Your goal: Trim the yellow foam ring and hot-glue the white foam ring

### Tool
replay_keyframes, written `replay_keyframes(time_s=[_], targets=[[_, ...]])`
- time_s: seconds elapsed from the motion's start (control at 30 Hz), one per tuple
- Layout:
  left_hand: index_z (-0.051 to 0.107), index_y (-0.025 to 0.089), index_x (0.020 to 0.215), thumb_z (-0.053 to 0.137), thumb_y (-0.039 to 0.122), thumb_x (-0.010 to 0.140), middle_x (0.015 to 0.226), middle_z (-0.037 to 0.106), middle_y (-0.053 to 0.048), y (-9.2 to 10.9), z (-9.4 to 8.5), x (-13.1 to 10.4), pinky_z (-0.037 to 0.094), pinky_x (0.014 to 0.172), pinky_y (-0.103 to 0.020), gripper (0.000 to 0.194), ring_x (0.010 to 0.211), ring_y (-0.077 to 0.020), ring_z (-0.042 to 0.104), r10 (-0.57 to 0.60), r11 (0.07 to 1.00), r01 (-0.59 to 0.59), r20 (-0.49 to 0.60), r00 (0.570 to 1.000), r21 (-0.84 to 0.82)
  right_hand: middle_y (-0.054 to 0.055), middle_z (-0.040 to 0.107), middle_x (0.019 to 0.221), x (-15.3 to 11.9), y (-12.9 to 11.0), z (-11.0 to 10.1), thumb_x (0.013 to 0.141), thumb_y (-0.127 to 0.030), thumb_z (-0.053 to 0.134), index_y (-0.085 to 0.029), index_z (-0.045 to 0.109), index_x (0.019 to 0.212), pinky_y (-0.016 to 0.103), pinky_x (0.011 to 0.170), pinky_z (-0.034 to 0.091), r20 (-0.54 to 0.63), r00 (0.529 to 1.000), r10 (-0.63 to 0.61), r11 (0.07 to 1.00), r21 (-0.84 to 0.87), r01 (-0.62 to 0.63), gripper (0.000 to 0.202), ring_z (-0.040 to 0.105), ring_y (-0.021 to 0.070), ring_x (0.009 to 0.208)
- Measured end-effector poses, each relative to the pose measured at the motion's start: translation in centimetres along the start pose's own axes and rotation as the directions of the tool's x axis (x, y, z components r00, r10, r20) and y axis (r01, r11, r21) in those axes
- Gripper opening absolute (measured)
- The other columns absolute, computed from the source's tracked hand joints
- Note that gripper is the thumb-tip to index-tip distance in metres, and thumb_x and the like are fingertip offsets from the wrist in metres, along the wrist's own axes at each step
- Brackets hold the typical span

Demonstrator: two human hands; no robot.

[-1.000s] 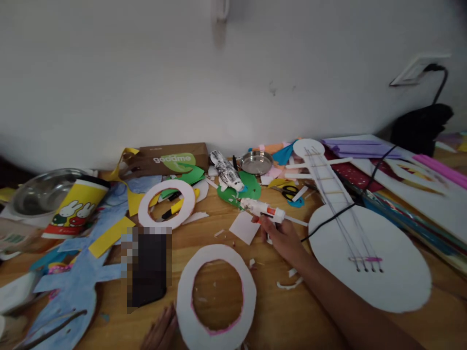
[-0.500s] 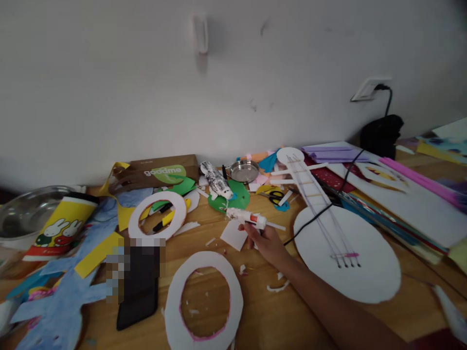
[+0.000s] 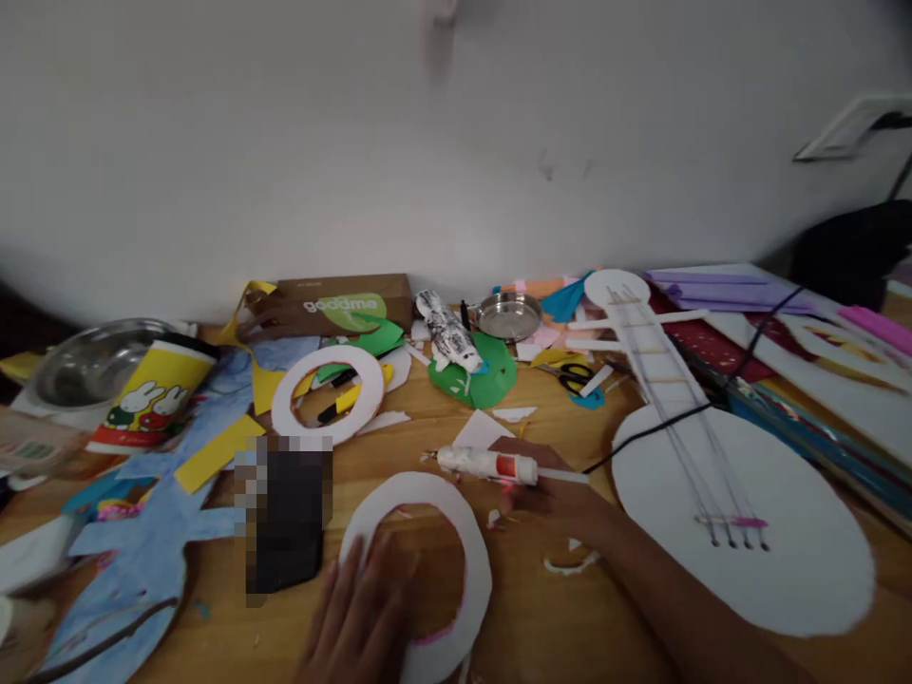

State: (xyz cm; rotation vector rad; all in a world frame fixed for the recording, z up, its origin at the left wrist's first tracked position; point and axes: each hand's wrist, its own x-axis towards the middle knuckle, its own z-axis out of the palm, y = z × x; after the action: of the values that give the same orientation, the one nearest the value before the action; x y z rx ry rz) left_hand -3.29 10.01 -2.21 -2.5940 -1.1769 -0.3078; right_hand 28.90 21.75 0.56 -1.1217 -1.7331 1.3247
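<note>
My right hand (image 3: 566, 503) is wrapped round a white hot glue gun (image 3: 474, 463), whose nozzle points left and whose black cord runs off to the right. A white glue stick pokes from its back end. Below the nozzle lies a white cardboard ring (image 3: 474, 570) with a pink inner edge. Over the ring's left side, my left hand (image 3: 360, 608) is laid with its fingers stretched out, slightly blurred. A square of white paper (image 3: 481, 429) lies just behind the glue gun. Paper scraps (image 3: 570, 562) are scattered near my right wrist.
To the left are a phone (image 3: 289, 532), a second white ring (image 3: 285, 380) around a yellow cutter (image 3: 349, 399), a yellow cup (image 3: 153, 394) and a steel bowl (image 3: 92, 361). Scissors (image 3: 574, 378) and a steel dish (image 3: 509, 318) lie behind. A cardboard stringed instrument (image 3: 798, 570) fills the right.
My left hand has come in from below onto the near ring. My right hand has lowered the glue gun closer to that ring. The view has turned slightly.
</note>
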Motion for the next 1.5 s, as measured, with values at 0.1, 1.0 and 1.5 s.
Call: replay_keyframes(time_s=[0.1,1.0,1.5], targets=[[0.059,0.027,0.140,0.057,0.018,0.090,0.152,0.053,-0.008,0.5,0.9,2.9,0.055,0.099,-0.047,0.051,0.149,-0.0363,0.033,0.033,0.999,-0.033,0.024,0.999,0.003,0.000,0.061,0.074,-0.5,-0.5,0.6,0.091,-0.068,0.055,-0.021,0.060,0.081,0.026,0.060,0.042,0.036,0.999,0.014,0.998,-0.067,-0.011,0.048,0.056,0.0153,0.065],[0.058,0.018,0.139,0.056,0.031,0.095,0.159,0.041,-0.020,1.4,2.1,4.5,0.043,0.110,-0.053,0.046,0.148,-0.0377,0.036,-0.325,0.921,0.323,0.028,0.945,-0.219,0.004,0.067,0.097,1.1,-2.1,3.3,0.095,-0.058,0.055,-0.025,0.062,0.092,0.030,0.074,0.045,0.009,0.988,0.152,0.900,-0.413,-0.135,0.035,0.063,0.0209,0.085],[0.064,0.021,0.131,0.045,0.010,0.097,0.137,0.066,-0.003,1.6,1.9,4.5,0.008,0.127,-0.043,0.040,0.140,-0.0234,0.044,-0.244,0.933,0.224,-0.041,0.969,-0.281,0.003,0.069,0.082,1.3,-1.5,3.1,0.091,-0.055,0.058,-0.025,0.064,0.081,0.031,0.067,0.047,-0.131,0.962,0.238,0.904,-0.331,-0.269,0.032,0.062,0.0217,0.074]])
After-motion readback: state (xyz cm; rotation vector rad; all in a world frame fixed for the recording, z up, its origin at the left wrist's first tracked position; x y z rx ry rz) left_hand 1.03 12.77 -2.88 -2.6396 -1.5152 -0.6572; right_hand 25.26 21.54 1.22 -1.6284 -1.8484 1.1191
